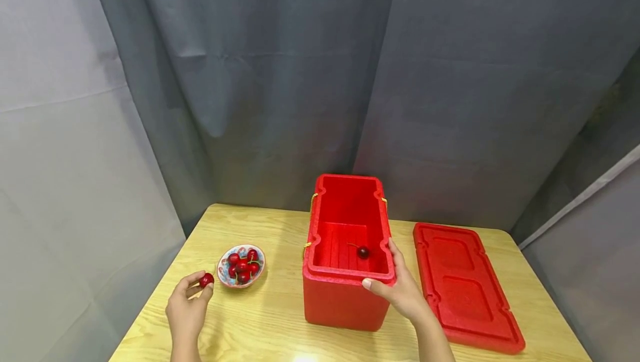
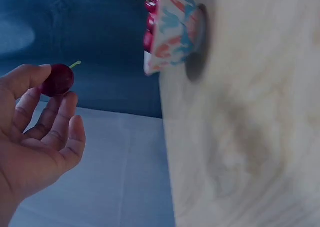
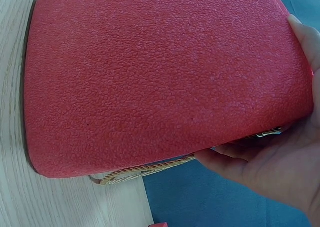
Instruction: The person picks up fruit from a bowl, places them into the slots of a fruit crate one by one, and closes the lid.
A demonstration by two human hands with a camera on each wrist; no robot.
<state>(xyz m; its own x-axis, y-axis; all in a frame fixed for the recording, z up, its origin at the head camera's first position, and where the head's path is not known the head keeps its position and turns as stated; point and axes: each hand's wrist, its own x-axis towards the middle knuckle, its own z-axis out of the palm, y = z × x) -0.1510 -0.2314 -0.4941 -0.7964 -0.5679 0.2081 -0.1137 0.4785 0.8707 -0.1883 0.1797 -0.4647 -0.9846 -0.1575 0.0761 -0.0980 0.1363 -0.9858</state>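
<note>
Between thumb and fingertips my left hand point(image 1: 189, 303) pinches a dark red cherry point(image 1: 206, 280), held up over the table left of the bowl. A green stem end sticks out from that cherry point(image 2: 57, 80) in the left wrist view. The small patterned bowl point(image 1: 223, 277) holds several cherries point(image 1: 242, 265) with green stems. My right hand point(image 1: 404, 290) grips the near right corner of an open red foam box point(image 1: 345, 303), thumb at the front rim and fingers along the right side. One dark cherry point(image 1: 363, 252) lies on the floor inside the box.
A red lid point(image 1: 467, 290) lies flat on the wooden table point(image 1: 280, 317), right of the box. Yellow rope handles point(image 3: 145, 172) run along the box's sides. Grey curtains point(image 1: 280, 84) hang behind the table and at both sides.
</note>
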